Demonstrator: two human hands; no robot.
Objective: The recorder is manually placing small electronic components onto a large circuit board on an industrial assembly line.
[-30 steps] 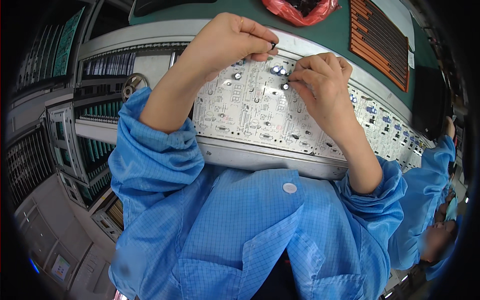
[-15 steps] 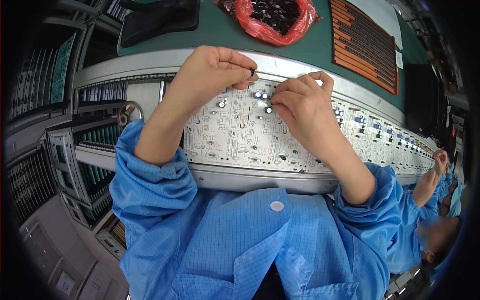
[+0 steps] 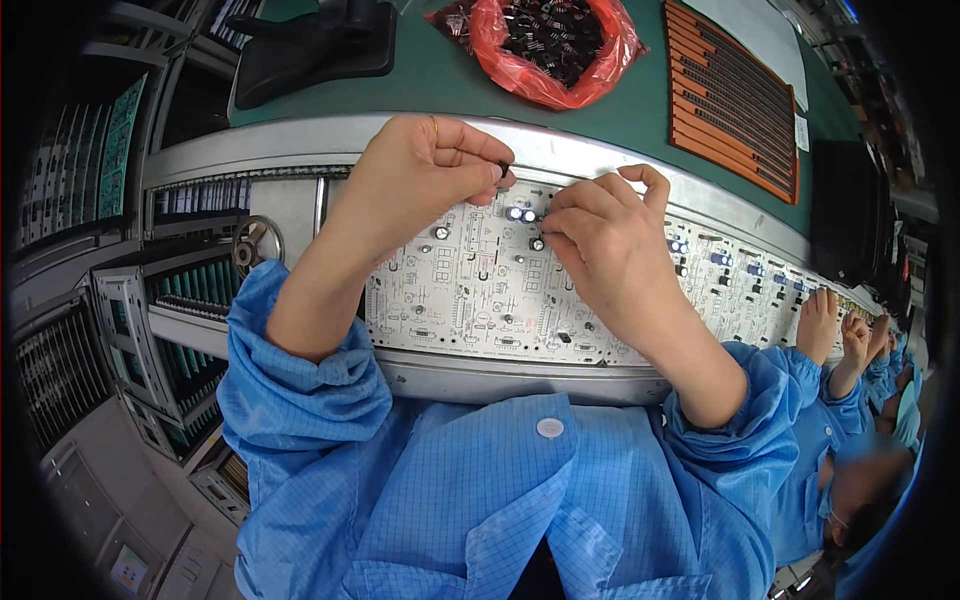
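My left hand (image 3: pixel 420 170) is over the far edge of a white printed circuit board (image 3: pixel 465 300), its thumb and forefinger pinching a small black electronic component (image 3: pixel 504 169). To its right, my right hand (image 3: pixel 615 240) is closed at the fingertips, low over the same board beside two blue-topped capacitors (image 3: pixel 521 215) and a black capacitor (image 3: pixel 537 244). Whatever its fingertips may hold is hidden behind the fingers. Several other small parts stand upright on the board, which lies in a metal rail track (image 3: pixel 500 368).
On the green bench top beyond the track sit a red plastic bag (image 3: pixel 570 97) of black components, an orange slotted tray (image 3: pixel 735 140) and a black stand (image 3: pixel 330 50). More populated boards (image 3: pixel 740 290) continue rightward. A co-worker's hand (image 3: pixel 818 322) is at the line's far right.
The whole scene sits slightly lower in the picture. My hands keep nearly the same pose over the board. More co-workers' hands show at the right.
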